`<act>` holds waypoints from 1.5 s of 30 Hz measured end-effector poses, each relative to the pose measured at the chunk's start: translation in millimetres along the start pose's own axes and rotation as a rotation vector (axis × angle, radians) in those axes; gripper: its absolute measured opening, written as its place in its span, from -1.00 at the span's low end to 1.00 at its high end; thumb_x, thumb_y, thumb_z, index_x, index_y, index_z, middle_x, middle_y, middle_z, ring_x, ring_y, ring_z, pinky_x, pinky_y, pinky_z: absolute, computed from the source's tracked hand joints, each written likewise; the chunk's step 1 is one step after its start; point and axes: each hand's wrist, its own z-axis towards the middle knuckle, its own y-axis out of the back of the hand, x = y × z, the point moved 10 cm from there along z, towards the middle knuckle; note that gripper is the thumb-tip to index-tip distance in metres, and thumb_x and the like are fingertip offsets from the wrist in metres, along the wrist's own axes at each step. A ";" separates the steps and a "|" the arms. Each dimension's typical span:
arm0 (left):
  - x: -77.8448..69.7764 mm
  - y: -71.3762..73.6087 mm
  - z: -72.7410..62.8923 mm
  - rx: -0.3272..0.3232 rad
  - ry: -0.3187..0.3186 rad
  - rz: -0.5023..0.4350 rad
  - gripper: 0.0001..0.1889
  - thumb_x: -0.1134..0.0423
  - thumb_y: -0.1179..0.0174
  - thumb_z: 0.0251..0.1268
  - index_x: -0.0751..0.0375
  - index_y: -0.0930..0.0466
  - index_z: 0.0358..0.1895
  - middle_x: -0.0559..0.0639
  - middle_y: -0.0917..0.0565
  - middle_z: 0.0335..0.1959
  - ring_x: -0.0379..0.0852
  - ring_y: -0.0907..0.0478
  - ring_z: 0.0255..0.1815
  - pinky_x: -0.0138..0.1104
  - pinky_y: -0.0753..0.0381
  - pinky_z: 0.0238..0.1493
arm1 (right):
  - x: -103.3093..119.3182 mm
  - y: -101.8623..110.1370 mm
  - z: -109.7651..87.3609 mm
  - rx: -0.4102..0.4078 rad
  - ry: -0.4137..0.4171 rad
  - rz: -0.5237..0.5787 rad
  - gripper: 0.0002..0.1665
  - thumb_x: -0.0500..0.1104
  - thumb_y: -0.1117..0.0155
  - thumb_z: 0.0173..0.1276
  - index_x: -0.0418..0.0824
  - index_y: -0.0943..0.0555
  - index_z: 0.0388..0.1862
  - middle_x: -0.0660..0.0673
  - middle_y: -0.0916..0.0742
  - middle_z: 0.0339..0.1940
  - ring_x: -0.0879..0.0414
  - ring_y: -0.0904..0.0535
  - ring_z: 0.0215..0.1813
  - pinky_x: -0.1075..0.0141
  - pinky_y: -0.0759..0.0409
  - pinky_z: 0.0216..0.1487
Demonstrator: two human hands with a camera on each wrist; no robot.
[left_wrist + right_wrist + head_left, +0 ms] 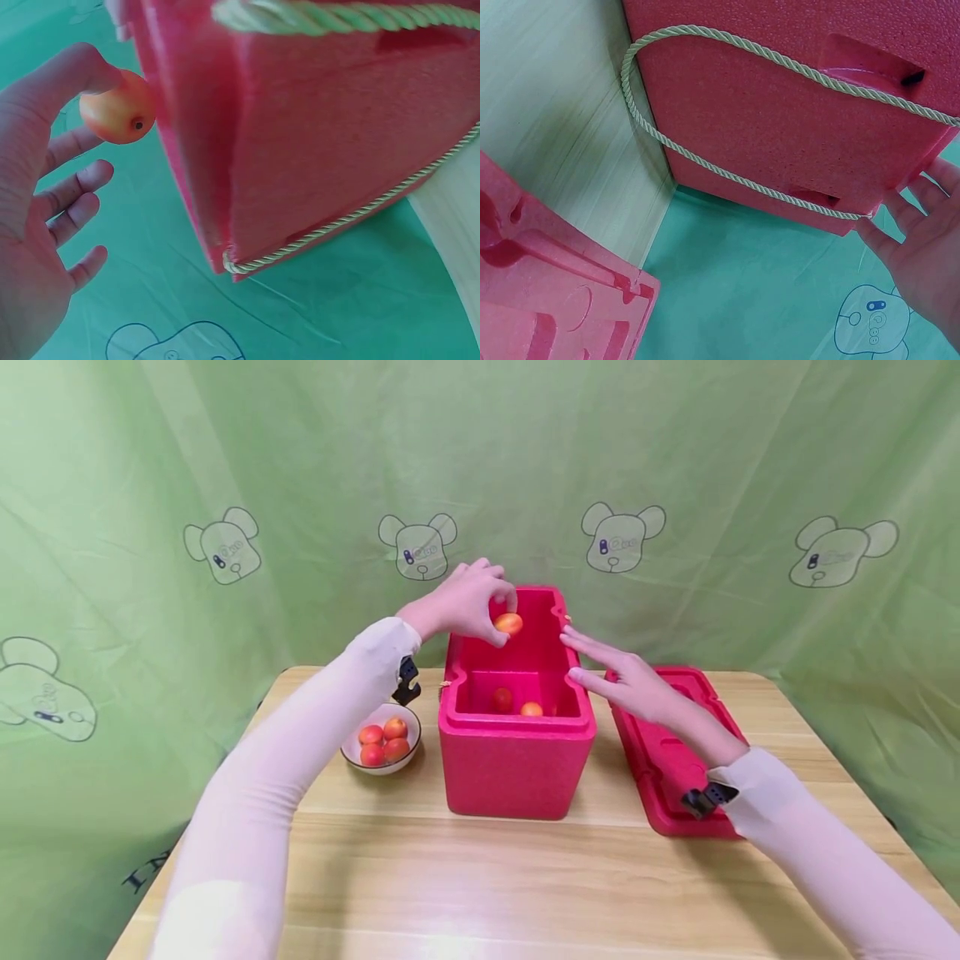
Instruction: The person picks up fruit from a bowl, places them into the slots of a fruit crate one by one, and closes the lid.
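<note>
Between thumb and fingertips my left hand [471,600] pinches an orange-red fruit [509,624], small and round like an apricot or plum, over the opening of a red foam box [517,772]. The left wrist view shows the same fruit [118,109] beside the box's upper edge. Inside the box lie a red fruit [502,699] and an orange one [532,709]. My right hand [637,685] has its fingers stretched out, fingertips at the box's right rim. In the right wrist view, its fingers [907,214] lie along that edge, near a rope handle [739,178].
Left of the box stands a white bowl [384,767] with a dark rim, holding several red-orange fruits. The red lid [660,752] lies on the wooden table [450,885] to the right, partly under my right forearm. A green curtain [517,443] hangs close behind the table.
</note>
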 end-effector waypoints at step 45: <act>34.7 2.5 -25.4 -0.012 0.062 -0.078 -0.63 -0.02 -0.42 0.09 0.02 -0.67 -0.05 0.09 -0.58 -0.12 -0.05 -0.33 -0.02 -0.16 -0.29 0.07 | 0.1 0.9 0.3 -0.010 -0.003 -0.046 -0.23 0.01 -0.21 0.53 0.17 -0.19 0.63 0.11 -0.17 0.70 0.02 -0.15 0.66 0.10 -0.62 0.14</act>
